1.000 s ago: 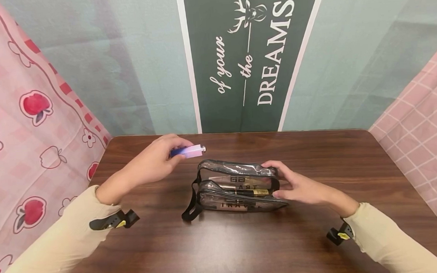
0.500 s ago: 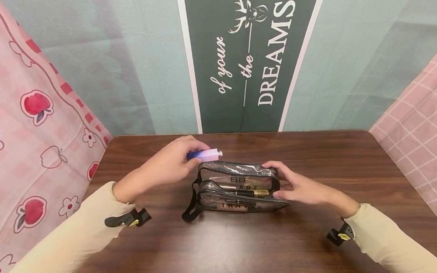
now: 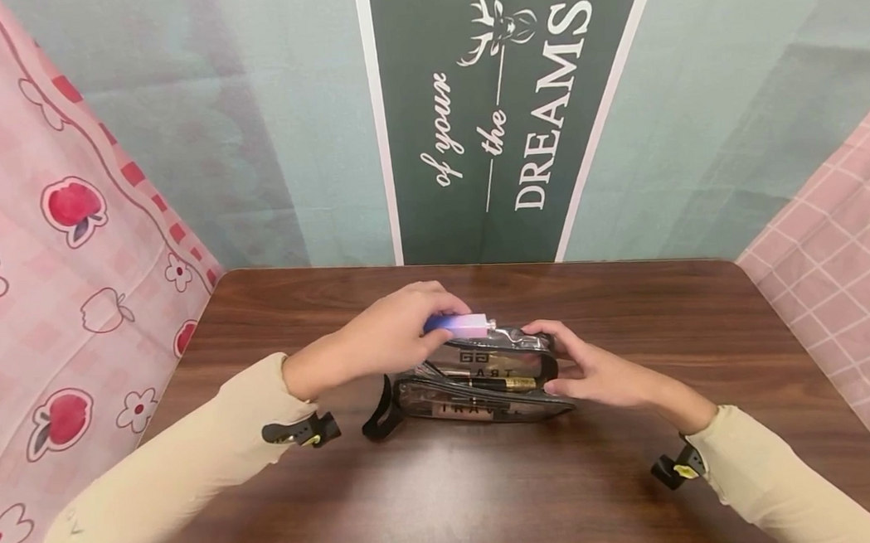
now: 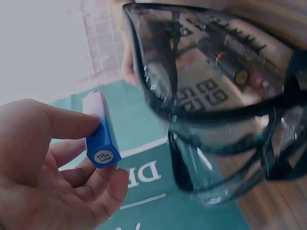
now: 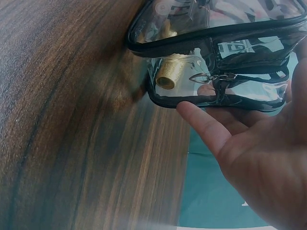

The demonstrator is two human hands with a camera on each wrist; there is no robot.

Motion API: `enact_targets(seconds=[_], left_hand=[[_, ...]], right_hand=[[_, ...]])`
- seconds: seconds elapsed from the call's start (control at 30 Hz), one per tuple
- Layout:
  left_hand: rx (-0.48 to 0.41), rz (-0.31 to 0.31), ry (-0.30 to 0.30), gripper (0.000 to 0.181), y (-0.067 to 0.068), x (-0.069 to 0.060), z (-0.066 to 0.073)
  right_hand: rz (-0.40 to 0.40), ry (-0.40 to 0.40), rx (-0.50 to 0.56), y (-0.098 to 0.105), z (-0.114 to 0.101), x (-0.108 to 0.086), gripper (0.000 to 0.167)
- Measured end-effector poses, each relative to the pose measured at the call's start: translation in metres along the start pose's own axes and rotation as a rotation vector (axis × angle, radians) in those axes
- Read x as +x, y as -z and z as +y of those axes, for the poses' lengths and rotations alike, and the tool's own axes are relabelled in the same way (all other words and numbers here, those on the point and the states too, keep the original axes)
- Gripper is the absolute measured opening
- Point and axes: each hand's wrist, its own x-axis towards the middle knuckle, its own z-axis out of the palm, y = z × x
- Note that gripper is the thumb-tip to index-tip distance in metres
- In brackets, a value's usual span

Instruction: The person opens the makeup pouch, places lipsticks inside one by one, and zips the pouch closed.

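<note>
In the head view, my left hand (image 3: 390, 334) pinches a square lipstick tube (image 3: 462, 327) that fades from blue to pink, with a silver tip. Its end label reads 115 in the left wrist view. The lipstick is over the open top of a clear makeup bag (image 3: 428, 395) with black edging. My right hand (image 3: 598, 374) grips the bag's right end, thumb in front and fingers behind. Through the clear wall shows a black-and-gold tube (image 3: 507, 383), its gold end (image 5: 167, 79) nearest the right hand. Other tubes inside are only partly visible.
The bag stands on a brown wooden table (image 3: 449, 495). A black strap loop (image 3: 381, 420) sticks out at its left end. A green printed cloth (image 3: 516, 134) hangs behind the table, with pink cloths at both sides.
My left hand has carried the lipstick rightward and a little nearer, from left of the bag to above its opening. The right hand has stayed on the bag's end.
</note>
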Motion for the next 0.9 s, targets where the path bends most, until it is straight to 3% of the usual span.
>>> enact_targets(seconds=[0.3, 0.9], left_hand=[[-0.003, -0.049, 0.016, 0.028, -0.016, 0.011, 0.009], [-0.038, -0.044, 0.023, 0.029, -0.016, 0.015, 0.008]], right_hand=[[-0.007, -0.026, 0.013, 0.002, 0.0, 0.0, 0.075], [-0.004, -0.017, 0.018, 0.006, 0.0, 0.002, 0.074]])
